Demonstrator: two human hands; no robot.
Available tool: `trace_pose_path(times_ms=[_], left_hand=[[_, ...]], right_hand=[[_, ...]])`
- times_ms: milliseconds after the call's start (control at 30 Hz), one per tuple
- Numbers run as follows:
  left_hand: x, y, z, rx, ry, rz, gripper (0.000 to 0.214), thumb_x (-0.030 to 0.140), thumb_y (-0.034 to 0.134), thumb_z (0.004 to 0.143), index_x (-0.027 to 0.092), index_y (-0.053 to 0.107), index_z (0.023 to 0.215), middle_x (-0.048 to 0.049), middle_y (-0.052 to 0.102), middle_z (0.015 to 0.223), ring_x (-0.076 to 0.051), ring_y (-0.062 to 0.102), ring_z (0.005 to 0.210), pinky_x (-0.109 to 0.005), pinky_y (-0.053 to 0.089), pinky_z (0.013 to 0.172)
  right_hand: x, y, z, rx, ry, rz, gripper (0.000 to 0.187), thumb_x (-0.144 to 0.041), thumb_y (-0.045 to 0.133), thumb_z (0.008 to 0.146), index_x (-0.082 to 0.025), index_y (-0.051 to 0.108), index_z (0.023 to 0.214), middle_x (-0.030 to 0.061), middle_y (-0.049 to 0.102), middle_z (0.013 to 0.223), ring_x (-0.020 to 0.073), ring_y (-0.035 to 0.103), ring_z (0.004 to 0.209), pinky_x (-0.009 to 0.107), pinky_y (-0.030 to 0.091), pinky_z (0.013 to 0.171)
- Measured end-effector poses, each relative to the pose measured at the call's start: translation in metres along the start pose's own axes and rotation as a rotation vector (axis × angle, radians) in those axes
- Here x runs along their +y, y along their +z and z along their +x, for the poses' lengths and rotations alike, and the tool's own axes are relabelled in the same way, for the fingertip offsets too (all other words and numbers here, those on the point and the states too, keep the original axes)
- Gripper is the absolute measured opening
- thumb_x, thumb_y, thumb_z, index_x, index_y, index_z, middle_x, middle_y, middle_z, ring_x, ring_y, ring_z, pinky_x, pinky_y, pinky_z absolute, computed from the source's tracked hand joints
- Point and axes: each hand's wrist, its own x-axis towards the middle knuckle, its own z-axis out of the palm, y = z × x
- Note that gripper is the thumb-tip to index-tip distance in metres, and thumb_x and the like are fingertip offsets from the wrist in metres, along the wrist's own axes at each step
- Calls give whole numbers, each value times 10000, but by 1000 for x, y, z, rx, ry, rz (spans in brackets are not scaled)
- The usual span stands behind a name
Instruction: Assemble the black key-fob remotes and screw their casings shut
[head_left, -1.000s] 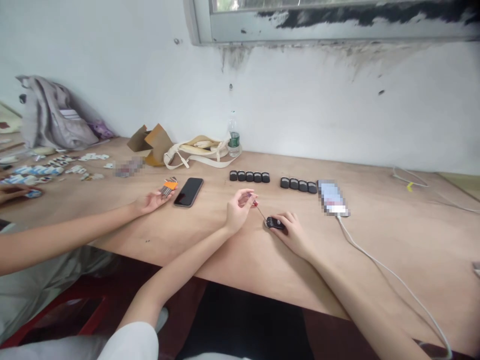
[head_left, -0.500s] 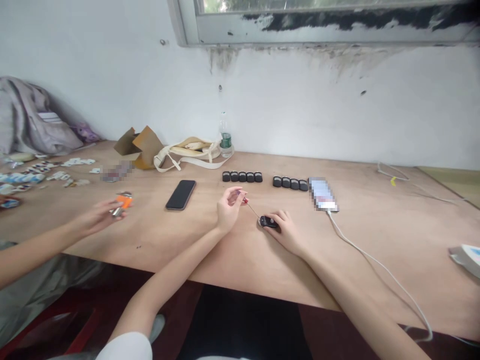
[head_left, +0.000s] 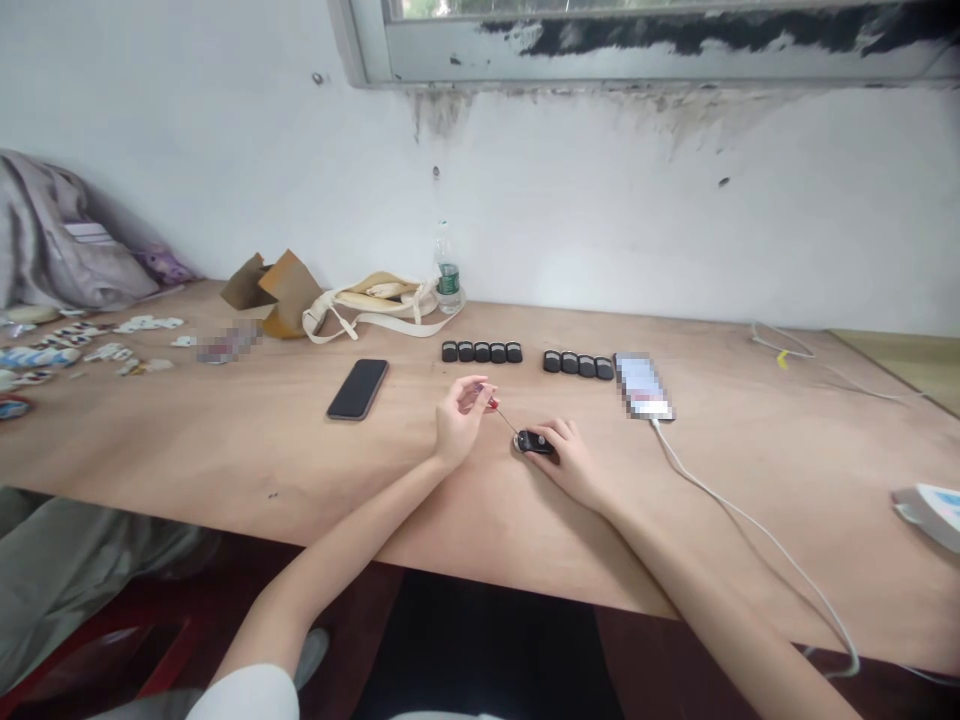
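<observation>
Toward the middle of the table, my left hand [head_left: 458,420] pinches what looks like a slim screwdriver [head_left: 507,419] with a red part by the fingers and a thin metal shaft. Most of its handle is hidden by the fingers. The shaft slants down to the silver end of a small black fob-like case [head_left: 531,442]; whether the tip touches it I cannot tell. My right hand [head_left: 571,462] holds this case against the tabletop, thumb and fingers closed around it. Behind both hands stand a left row of black cases [head_left: 482,352] and a right row of black cases [head_left: 577,365].
A dark phone [head_left: 358,389] lies to the left, a lit phone [head_left: 643,385] with a white cable [head_left: 724,497] to the right. Farther back are a cream bag [head_left: 382,300], a bottle [head_left: 448,280] and a cardboard box [head_left: 291,295]. A white device [head_left: 930,515] sits far right.
Another person's hand, holding an orange and silver object at the left, has gone out of view. My hands stay nearly still on the tool and the black case; the view has shifted slightly.
</observation>
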Motion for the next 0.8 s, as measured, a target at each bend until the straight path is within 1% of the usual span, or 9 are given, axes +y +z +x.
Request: trace_pose_path(times_ms=[467, 600, 800], left_hand=[[-1, 1, -1, -16, 8, 17, 344, 434, 641, 803, 168, 573, 1012, -65, 673, 909, -146, 676, 737, -317, 588, 724], [-1, 1, -1, -20, 8, 14, 340, 431, 642, 803, 171, 574, 1010, -64, 673, 908, -149, 677, 744, -316, 590, 722], [-1, 1, -1, -26, 15, 20, 315, 412, 629, 819, 173, 572, 1015, -62, 667, 910, -153, 671, 747, -323, 586, 731]], right_hand=[[1, 1, 0, 8, -7, -50, 258, -353, 538, 888, -302, 577, 1138, 70, 589, 1034, 259, 519, 978, 437, 496, 833], [1, 1, 0, 6, -4, -33, 262, -357, 532, 892, -302, 571, 1145, 72, 584, 1033, 265, 513, 968, 444, 494, 829], [-3, -3, 0, -18, 8, -17, 237, -328, 536, 899, -291, 561, 1132, 55, 572, 1047, 253, 491, 980, 412, 482, 856]])
